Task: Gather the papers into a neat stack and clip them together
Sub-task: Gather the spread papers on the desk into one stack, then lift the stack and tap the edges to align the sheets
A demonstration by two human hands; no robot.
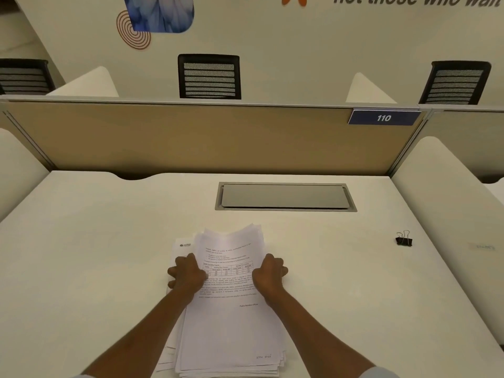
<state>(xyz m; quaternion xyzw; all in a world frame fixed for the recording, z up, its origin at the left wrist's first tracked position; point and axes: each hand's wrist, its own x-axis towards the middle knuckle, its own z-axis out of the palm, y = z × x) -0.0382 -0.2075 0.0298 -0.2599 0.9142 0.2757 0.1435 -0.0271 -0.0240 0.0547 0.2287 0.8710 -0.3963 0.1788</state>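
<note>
- Counting from left to right across the white desk (81, 255): one left hand (188, 275), one loose stack of papers (231, 334), one right hand (270, 274) and one black binder clip (404, 238).
- Beyond the desk stand one tan divider panel (191, 137), one grey cable hatch (285, 197) set flush in the desktop, one blue number plate (384, 117) reading 110, and three black mesh chairs, the middle chair (209, 76) being the only one seen whole.
- The left chair is cut off by the picture's edge, and the wall lettering at top right is cropped.
- The number of sheets cannot be counted; their edges fan out unevenly at the far end and along the left side, and the near end runs close to the bottom of the frame.
- The print on the top sheet is too small to read, apart from a table in its middle.
- The left hand is curled over the left edge of the stack, knuckles up, fingers bent and clenched on the sheets.
- The right hand mirrors it on the right edge, fingers wrapped around the paper's side, grasping the stack.
- Both forearms reach forward from the bottom of the frame, converging on the papers.
- The stack lies at the near centre of the desk; the binder clip sits well apart to the right, untouched.
</note>
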